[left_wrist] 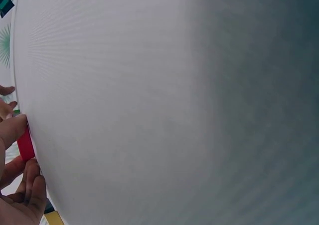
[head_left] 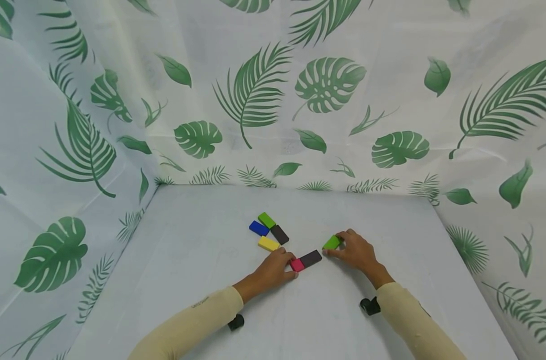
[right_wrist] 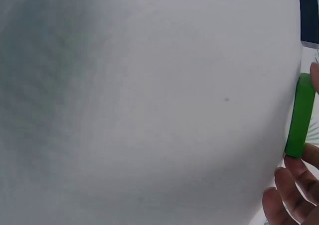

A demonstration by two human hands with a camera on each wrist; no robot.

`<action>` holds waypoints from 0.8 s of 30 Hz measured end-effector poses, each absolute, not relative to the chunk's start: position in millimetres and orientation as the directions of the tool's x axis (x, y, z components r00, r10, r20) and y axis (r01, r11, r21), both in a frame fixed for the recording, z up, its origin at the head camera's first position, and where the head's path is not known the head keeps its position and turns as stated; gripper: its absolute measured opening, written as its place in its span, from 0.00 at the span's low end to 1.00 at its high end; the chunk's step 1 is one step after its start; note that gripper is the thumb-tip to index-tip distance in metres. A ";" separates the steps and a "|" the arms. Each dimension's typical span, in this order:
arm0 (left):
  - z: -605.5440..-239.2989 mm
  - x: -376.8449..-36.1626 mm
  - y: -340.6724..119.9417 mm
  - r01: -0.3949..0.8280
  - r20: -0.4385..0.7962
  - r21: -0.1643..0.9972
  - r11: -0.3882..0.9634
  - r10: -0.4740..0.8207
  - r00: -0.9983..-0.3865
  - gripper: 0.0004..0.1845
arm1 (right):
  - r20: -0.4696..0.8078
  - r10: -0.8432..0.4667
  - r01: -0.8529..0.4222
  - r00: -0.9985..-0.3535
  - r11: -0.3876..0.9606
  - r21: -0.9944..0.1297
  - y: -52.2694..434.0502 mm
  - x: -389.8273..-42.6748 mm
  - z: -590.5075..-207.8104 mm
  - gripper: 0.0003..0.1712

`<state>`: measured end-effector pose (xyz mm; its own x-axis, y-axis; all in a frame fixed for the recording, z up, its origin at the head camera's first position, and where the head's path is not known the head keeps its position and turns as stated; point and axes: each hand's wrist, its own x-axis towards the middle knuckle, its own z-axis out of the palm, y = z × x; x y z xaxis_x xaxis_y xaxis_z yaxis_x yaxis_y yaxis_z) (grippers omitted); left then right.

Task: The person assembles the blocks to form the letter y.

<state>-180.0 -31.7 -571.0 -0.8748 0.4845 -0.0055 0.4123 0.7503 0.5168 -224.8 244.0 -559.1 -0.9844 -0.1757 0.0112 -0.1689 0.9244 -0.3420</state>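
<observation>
My left hand [head_left: 273, 270] pinches a red block [head_left: 297, 265] between thumb and fingers, low on the white table. Against the red block's right end lies a black block [head_left: 311, 258], the two in one slanting line. To the right, my right hand [head_left: 357, 250] pinches a green block [head_left: 332, 243] by its ends, a small gap away from the black block. The left wrist view shows the red block [left_wrist: 26, 144] between thumb and fingertips. In the right wrist view the green block [right_wrist: 300, 116] stands out at the right edge, fingers at its lower end.
Beyond my left hand lie a yellow block [head_left: 269, 243], a blue block [head_left: 259, 228], a second green block [head_left: 267, 220] and another black block [head_left: 279, 234], close together. A leaf-printed sheet [head_left: 273, 165] rises behind the white table [head_left: 201, 225].
</observation>
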 end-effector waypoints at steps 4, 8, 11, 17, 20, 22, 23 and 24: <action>-569.7 -180.3 -31.6 0.410 -0.005 0.515 0.753 0.481 -0.877 0.21 | -0.029 -0.183 -0.162 -0.983 0.925 -0.344 245.9 -227.6 -554.5 0.46; -569.5 -180.9 -31.3 0.409 -0.006 0.517 0.752 0.481 -0.877 0.21 | -0.118 -0.206 -0.151 -0.971 0.918 -0.366 251.7 -232.5 -548.0 0.49; -569.6 -181.8 -31.3 0.407 -0.007 0.519 0.751 0.480 -0.877 0.22 | -0.182 -0.252 -0.161 -0.950 0.899 -0.407 258.3 -238.2 -544.6 0.50; -571.3 -182.6 -31.6 0.397 -0.015 0.516 0.759 0.471 -0.882 0.22 | -0.200 -0.387 -0.247 -0.900 0.832 -0.497 267.5 -249.0 -542.4 0.46; -571.6 -182.0 -31.6 0.396 -0.015 0.520 0.757 0.472 -0.882 0.21 | -0.193 -0.432 -0.283 -0.881 0.808 -0.516 268.6 -253.3 -543.7 0.41; -571.3 -181.4 -31.6 0.397 -0.016 0.522 0.755 0.474 -0.880 0.21 | -0.197 -0.440 -0.286 -0.876 0.803 -0.522 268.6 -255.5 -545.1 0.38; -571.2 -181.1 -31.6 0.399 -0.015 0.521 0.755 0.476 -0.880 0.21 | -0.201 -0.441 -0.285 -0.875 0.803 -0.523 268.4 -256.4 -545.5 0.36; -571.1 -180.9 -31.5 0.401 -0.014 0.519 0.755 0.476 -0.879 0.21 | -0.203 -0.447 -0.288 -0.871 0.801 -0.525 267.9 -256.9 -545.5 0.34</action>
